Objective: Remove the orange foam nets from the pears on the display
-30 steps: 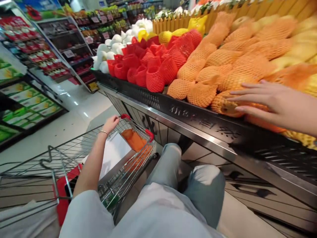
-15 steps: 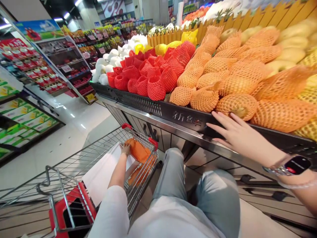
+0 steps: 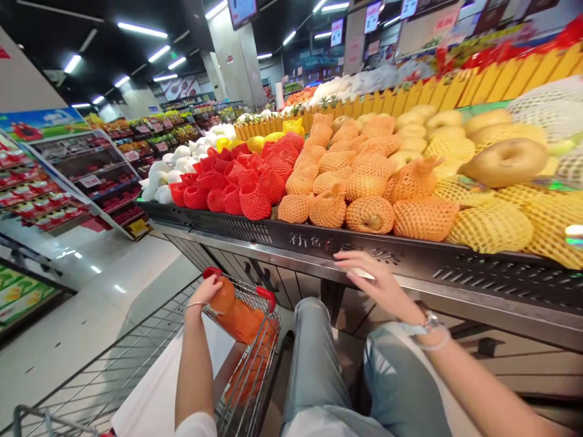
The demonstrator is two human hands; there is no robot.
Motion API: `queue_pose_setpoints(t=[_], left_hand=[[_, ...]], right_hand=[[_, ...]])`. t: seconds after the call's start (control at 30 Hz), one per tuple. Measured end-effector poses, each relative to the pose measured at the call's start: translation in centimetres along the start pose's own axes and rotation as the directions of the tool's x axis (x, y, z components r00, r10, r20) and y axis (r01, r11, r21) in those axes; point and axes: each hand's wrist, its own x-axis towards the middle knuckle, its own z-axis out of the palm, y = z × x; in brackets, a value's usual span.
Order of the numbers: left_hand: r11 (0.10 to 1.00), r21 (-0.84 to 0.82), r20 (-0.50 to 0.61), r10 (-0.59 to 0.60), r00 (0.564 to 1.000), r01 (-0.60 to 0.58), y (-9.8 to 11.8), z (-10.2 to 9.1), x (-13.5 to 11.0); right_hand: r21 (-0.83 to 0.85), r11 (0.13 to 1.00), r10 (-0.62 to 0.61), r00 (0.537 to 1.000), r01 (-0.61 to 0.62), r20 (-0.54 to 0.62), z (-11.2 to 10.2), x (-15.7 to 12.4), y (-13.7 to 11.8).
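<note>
My left hand [image 3: 206, 292] reaches into the far end of a wire shopping cart [image 3: 150, 340], and its fingers curl over an orange net-wrapped fruit [image 3: 224, 297]. More orange netted fruit [image 3: 248, 325] lies in the cart beside a white sheet [image 3: 159, 388]. My right hand [image 3: 371, 280], with a watch on its wrist, is open with fingers spread. It hovers in front of the black front edge of the fruit stand [image 3: 455, 262], just below the pile of orange netted fruit [image 3: 368, 213], and holds nothing.
The stand also carries red netted fruit [image 3: 237, 185], white netted fruit [image 3: 170, 176], yellow netted fruit [image 3: 492, 227] and bare pears [image 3: 503, 161]. Shelves of packaged goods [image 3: 91, 182] stand on the left across a glossy aisle floor [image 3: 77, 303]. My grey-trousered knees [image 3: 355, 370] are between cart and stand.
My right hand came off the orange fruit pile and dropped to the stand's front edge. My left hand went into the cart and now closes over a fruit. The view has tilted upward.
</note>
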Motion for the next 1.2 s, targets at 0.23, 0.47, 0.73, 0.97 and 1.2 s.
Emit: queue_pose_setpoints(t=[0.23,0.47,0.73,0.97,1.2], left_hand=[[0.609,-0.747,-0.006,0.394,0.919,-0.266,15.8,2.3,-2.4],[0.468,-0.861,0.099,0.539,0.836,-0.200,23.7,12.4,-0.3],[0.556,-0.782,0.039,0.492,0.870,-0.280,21.4,17.9,0.8],[0.616,-0.698,-0.018,0.495,0.869,-0.365,20.9,18.6,0.4],[0.617,-0.588,-0.163,0.543,0.824,-0.523,20.6,20.1,0.7]], right_hand=[[0.696,0.692,0.453,0.866,-0.192,-0.211,9.1,-4.3,1.0],[0.740,0.622,0.742,0.496,-0.256,-0.452,6.3,-8.6,3.3],[0.706,0.638,0.749,0.458,-0.306,-0.478,4.8,-11.3,5.0],[0.650,0.638,0.750,0.524,-0.414,-0.403,5.8,-11.9,5.6],[0.562,0.716,0.698,0.421,-0.413,-0.580,6.5,-12.4,6.9]])
